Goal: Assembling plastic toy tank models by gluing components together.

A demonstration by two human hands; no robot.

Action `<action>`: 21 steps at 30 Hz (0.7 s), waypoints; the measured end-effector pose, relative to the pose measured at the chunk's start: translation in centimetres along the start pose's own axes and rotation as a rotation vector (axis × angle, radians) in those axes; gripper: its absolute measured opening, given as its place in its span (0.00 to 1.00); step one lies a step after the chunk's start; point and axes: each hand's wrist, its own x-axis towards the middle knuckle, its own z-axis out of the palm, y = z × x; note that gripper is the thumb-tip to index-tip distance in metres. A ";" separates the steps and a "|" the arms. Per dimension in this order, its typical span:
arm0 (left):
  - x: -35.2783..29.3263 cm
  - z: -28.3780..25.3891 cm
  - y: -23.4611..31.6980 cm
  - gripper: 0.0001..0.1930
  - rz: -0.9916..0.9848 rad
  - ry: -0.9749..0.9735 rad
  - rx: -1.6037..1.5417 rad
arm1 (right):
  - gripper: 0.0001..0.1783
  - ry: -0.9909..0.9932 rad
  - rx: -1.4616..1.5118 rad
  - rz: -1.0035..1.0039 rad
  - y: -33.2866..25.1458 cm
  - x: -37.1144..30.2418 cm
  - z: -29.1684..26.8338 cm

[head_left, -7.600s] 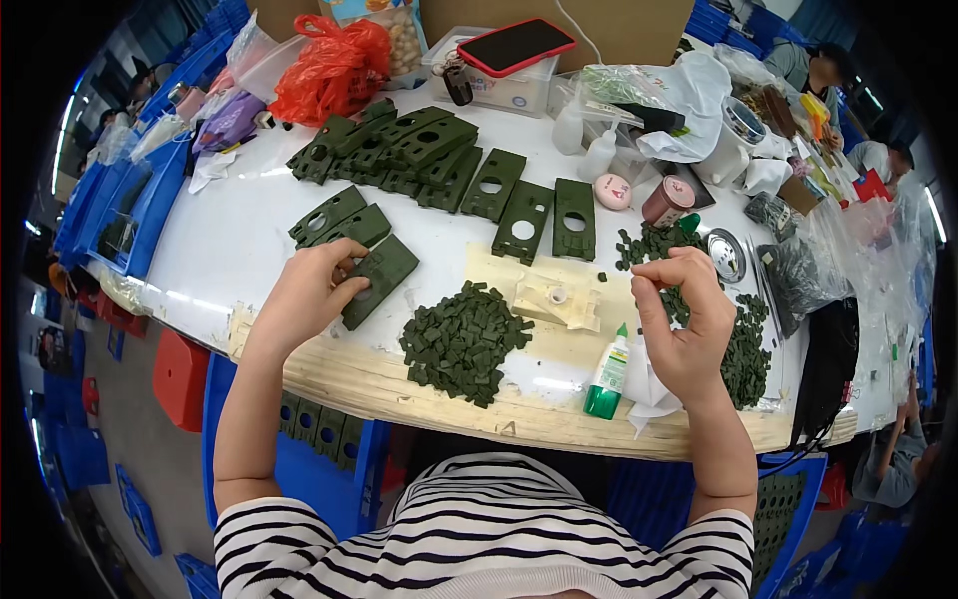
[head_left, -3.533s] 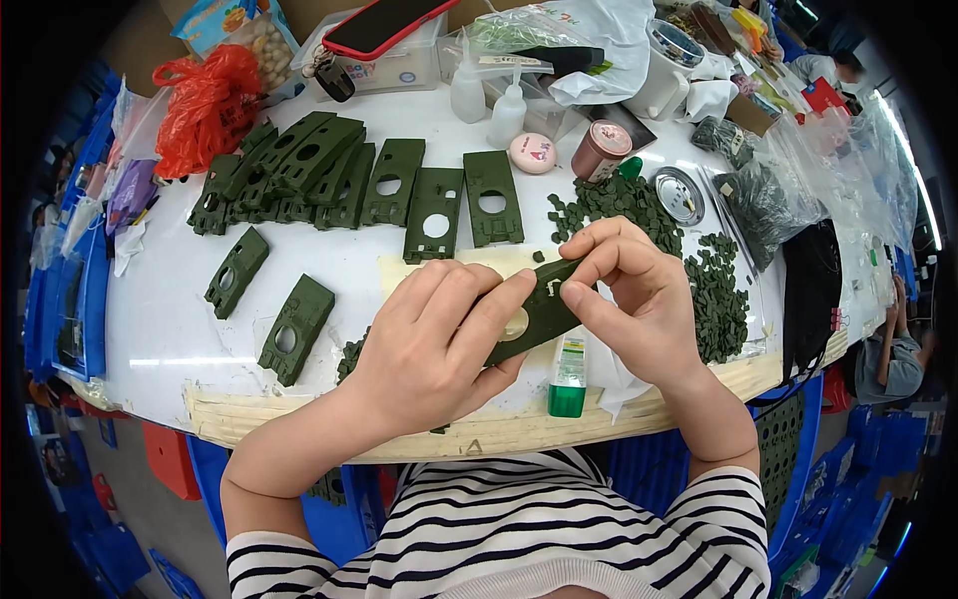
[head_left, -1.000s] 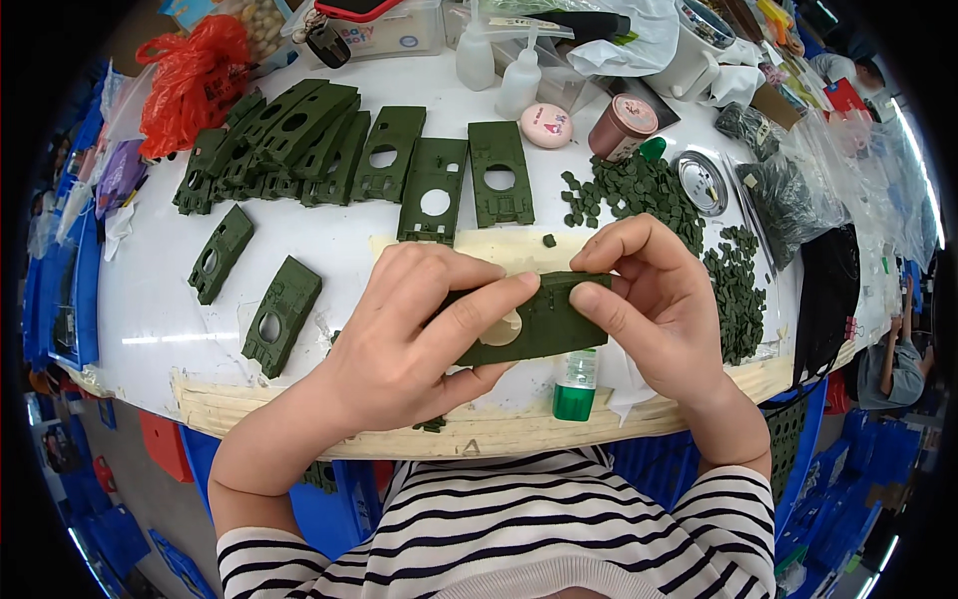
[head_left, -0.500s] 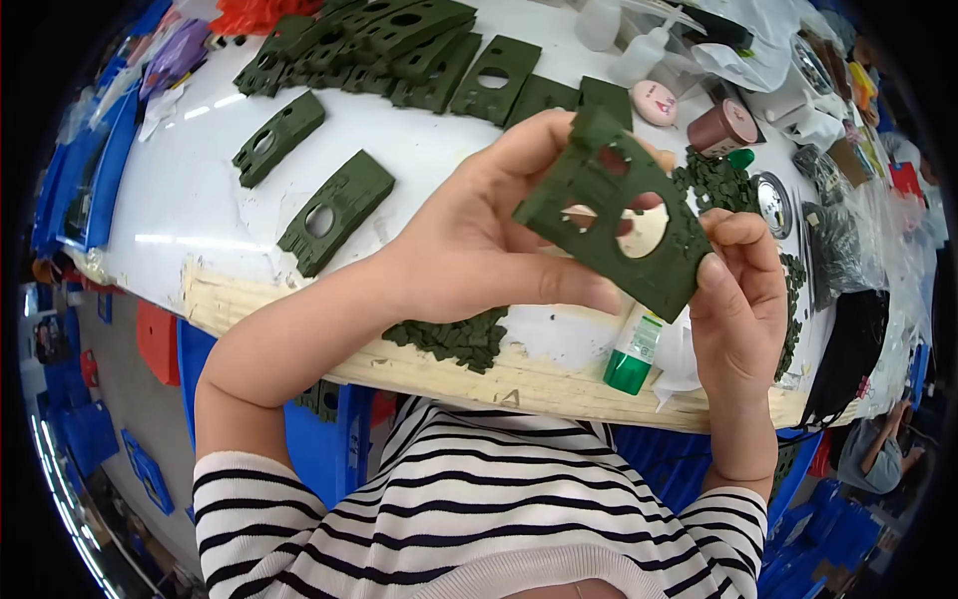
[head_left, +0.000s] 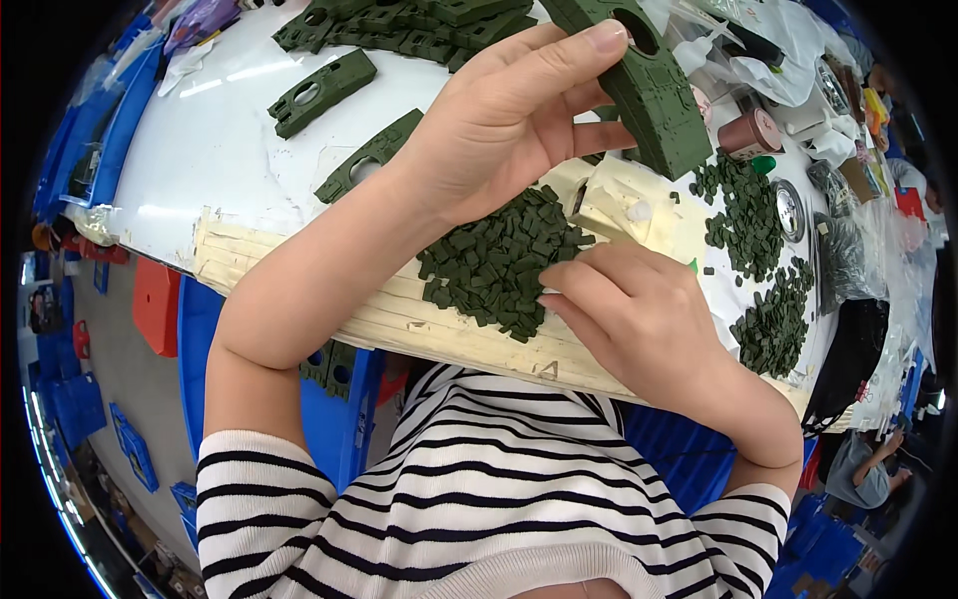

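My left hand [head_left: 504,120] is raised over the table and grips a dark green moulded plastic shell [head_left: 659,105] between thumb and fingers. The shell is tilted, with a round hole near its upper end. My right hand [head_left: 644,314] is down at the right edge of a pile of small flat green plastic pieces [head_left: 499,260]. Its thumb and fingertips are pinched together there; whatever is between them is too small or hidden to name. Two similar shells lie left of my left hand, one flat shell [head_left: 321,93] and another shell [head_left: 364,160] partly behind my forearm.
More green shells [head_left: 399,35] are heaped at the back. A cream-coloured block [head_left: 624,200] sits beyond my right hand. To the right are further piles of small pieces [head_left: 773,319], a brownish-pink jar [head_left: 748,135] and a round metal lid [head_left: 788,210]. A wooden strip [head_left: 419,324] edges the table.
My left hand has lifted the shell up and away. My right hand has let go of the shell and moved down and left to the pile of small pieces. The view has shifted.
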 end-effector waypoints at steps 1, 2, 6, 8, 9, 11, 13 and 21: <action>0.0 -0.1 0.0 0.14 0.012 0.002 0.013 | 0.09 -0.007 0.005 0.027 -0.2 0.4 0.3; 0.1 -0.2 -0.1 0.14 0.024 0.004 0.025 | 0.10 -0.056 0.015 0.071 -0.3 0.9 0.2; 0.2 -1.1 -0.3 0.14 0.013 0.009 0.045 | 0.08 -0.130 0.105 0.167 0.0 1.3 0.5; 0.2 -1.3 -0.4 0.14 -0.006 0.031 0.028 | 0.07 -0.107 0.159 0.183 0.2 1.1 1.0; 0.2 -1.5 -0.5 0.14 -0.003 0.018 0.036 | 0.07 -0.098 0.166 0.178 0.3 1.0 1.1; 0.4 -1.5 -0.8 0.14 0.002 -0.013 0.052 | 0.07 -0.077 0.178 0.170 0.4 0.8 1.1; 0.4 -1.1 -0.4 0.15 -0.017 0.000 0.063 | 0.06 -0.029 0.244 0.138 0.5 0.7 0.3; -1.1 1.2 -0.1 0.28 -0.238 -0.087 0.186 | 0.12 0.347 0.406 0.179 0.6 -0.7 -8.8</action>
